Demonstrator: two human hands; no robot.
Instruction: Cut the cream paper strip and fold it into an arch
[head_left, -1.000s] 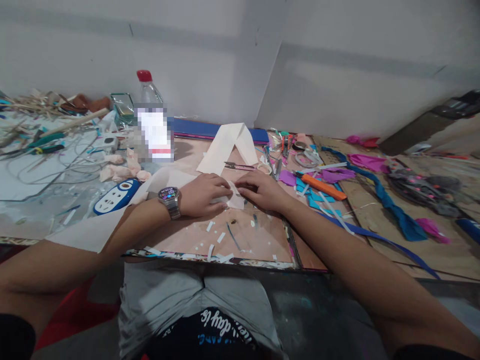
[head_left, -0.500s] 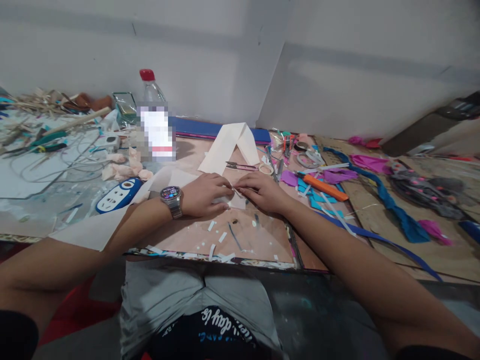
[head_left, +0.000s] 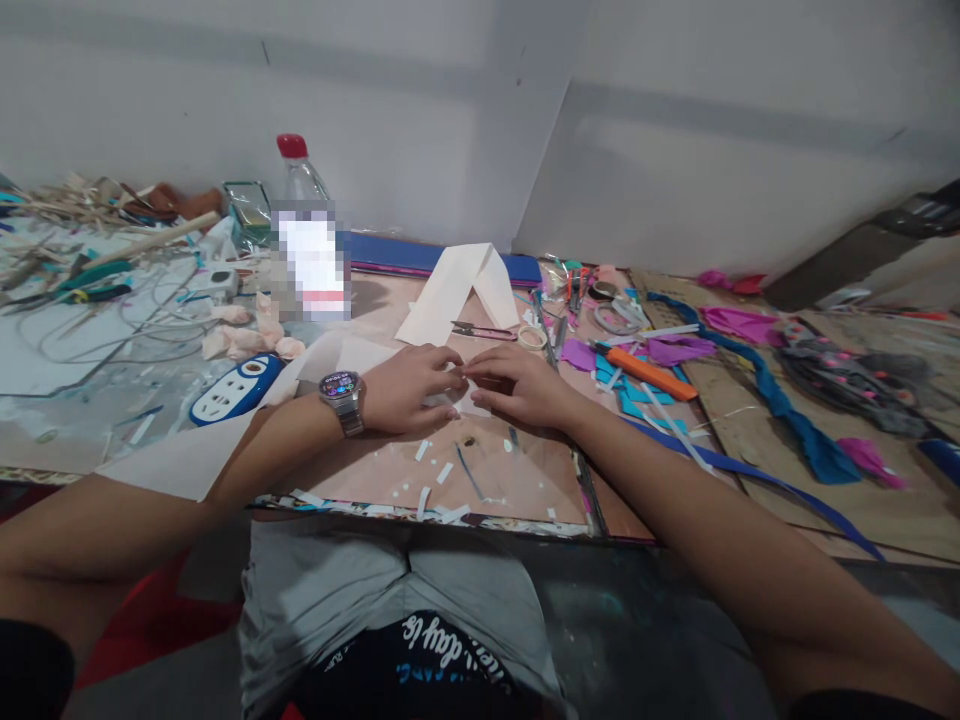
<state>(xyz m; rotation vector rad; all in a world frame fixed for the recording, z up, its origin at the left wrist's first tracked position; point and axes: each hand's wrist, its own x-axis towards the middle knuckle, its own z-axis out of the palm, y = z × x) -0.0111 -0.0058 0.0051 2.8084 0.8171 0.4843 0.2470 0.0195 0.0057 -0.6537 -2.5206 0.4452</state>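
Note:
A small white piece of paper (head_left: 466, 403) lies on the table, partly covered by my fingers. Over its left side rests my left hand (head_left: 412, 388), palm down with fingers stretched out and thumb apart. My right hand (head_left: 529, 385) is at the paper's right side, its thumb spread from its fingers, the fingertips close to those of my left hand. A longer pale sheet (head_left: 176, 465) runs beneath my left forearm. Just beyond my hands lie thread snips (head_left: 484, 331), a small tape roll (head_left: 532, 338) and a folded cream paper strip (head_left: 439, 295).
A blue-and-white power strip (head_left: 238, 390) sits left of my watch. Behind it stand a phone (head_left: 313, 262), blurred out, and a red-capped bottle (head_left: 304, 180). To the right lie an orange utility knife (head_left: 649, 373), blue ribbon (head_left: 750, 470) and scraps. Paper bits litter the front edge.
My right thumb has moved away from the fingers, which were pressed together on the paper before. The left hand has barely shifted.

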